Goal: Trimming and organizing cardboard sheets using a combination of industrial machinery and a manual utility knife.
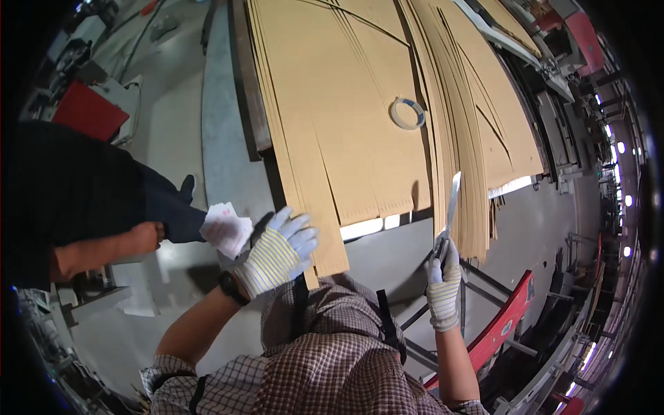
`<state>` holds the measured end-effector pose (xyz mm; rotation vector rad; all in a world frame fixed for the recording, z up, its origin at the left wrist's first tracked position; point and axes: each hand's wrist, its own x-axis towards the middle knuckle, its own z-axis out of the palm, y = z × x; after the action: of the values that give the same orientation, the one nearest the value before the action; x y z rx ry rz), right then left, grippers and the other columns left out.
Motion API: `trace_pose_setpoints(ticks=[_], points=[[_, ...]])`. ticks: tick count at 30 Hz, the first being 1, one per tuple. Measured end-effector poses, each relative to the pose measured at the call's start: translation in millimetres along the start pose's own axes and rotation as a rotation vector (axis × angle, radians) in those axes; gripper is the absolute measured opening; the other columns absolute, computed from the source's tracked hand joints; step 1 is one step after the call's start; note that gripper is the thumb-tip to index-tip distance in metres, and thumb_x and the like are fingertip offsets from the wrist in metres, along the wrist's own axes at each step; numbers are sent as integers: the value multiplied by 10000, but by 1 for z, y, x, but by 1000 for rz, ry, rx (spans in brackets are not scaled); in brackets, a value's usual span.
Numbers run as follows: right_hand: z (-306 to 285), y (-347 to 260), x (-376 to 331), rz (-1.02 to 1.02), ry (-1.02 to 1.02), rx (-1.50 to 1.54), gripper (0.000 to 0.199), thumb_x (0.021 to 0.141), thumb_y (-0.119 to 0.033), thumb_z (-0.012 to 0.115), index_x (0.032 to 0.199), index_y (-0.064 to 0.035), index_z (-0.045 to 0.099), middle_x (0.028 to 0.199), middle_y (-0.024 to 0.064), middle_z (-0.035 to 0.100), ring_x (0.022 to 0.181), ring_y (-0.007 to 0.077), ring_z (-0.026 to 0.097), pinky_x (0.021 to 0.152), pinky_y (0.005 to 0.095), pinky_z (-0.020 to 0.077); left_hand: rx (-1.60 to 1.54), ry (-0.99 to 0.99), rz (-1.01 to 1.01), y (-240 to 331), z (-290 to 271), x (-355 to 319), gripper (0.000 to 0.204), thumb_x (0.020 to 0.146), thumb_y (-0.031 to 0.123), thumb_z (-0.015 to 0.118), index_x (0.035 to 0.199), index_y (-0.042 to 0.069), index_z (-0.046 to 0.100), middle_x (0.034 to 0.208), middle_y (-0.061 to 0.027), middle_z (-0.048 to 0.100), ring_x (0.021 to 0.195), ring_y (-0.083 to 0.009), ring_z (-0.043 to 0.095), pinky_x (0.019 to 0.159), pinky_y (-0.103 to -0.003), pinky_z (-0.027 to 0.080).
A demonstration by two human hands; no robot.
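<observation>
My right hand (444, 287), in a white-and-grey striped glove, is closed round the handle of a utility knife (452, 207). Its long blade points up and away, over the bent edges of the right-hand stack of cardboard sheets (462, 145). My left hand (277, 254), in a yellow-striped glove with grey fingers, has its fingers stretched out at the left edge of a narrow cardboard strip (325, 238). This strip juts toward me from the large cardboard stack (346, 138). Just left of that glove are white paper slips (227, 230); what holds them I cannot tell.
A tape roll (407, 113) lies on the large stack. Another person in dark clothes (90, 200) is close on my left, a bare hand (147, 236) near the slips. A red metal bar (501, 325) stands at lower right. Machinery lines the far right.
</observation>
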<state>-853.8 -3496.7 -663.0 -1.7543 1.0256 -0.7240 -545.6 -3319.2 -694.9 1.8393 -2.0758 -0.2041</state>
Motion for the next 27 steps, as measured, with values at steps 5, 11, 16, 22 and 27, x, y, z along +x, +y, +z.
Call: trace_pose_setpoints(ticks=[5, 11, 16, 22, 27], points=[[-29, 16, -25, 27, 15, -107, 520, 932, 34, 419, 1444, 40, 329, 1372, 131, 499, 1243, 189, 489, 1058, 288, 350, 86, -46, 11, 2, -4, 9, 341, 802, 294, 610, 1098, 131, 653, 1185, -68, 619, 1263, -298, 485, 1143, -542, 242], [-46, 18, -52, 44, -13, -98, 548, 920, 2, 442, 1454, 35, 323, 1373, 146, 502, 1272, 207, 474, 1089, 311, 316, 151, -136, -43, 13, -2, 5, 355, 844, 339, 569, 1129, 137, 634, 1242, -53, 604, 1329, -275, 428, 1170, -530, 190], [-71, 37, -80, 187, 19, 3, 526, 930, -16, 445, 1440, 49, 333, 1380, 145, 497, 1271, 204, 469, 1092, 314, 314, 218, -205, -87, 24, -2, 12, 362, 878, 335, 543, 1175, 141, 617, 1282, -55, 589, 1357, -275, 396, 1183, -539, 147], [-94, 50, -114, 115, 74, 97, 541, 930, -13, 443, 1453, 45, 314, 1394, 134, 481, 1282, 185, 455, 1088, 302, 311, 257, -191, -147, 35, 10, 15, 414, 878, 358, 551, 1209, 121, 621, 1300, -88, 576, 1360, -278, 390, 1172, -562, 137], [-123, 67, -144, 84, 154, 28, 480, 898, 34, 420, 1378, 15, 408, 1235, 92, 568, 1132, 158, 551, 966, 274, 414, 247, -57, -115, 42, 19, 25, 385, 825, 308, 616, 1142, 89, 632, 1274, -116, 565, 1246, -322, 471, 1114, -565, 248]])
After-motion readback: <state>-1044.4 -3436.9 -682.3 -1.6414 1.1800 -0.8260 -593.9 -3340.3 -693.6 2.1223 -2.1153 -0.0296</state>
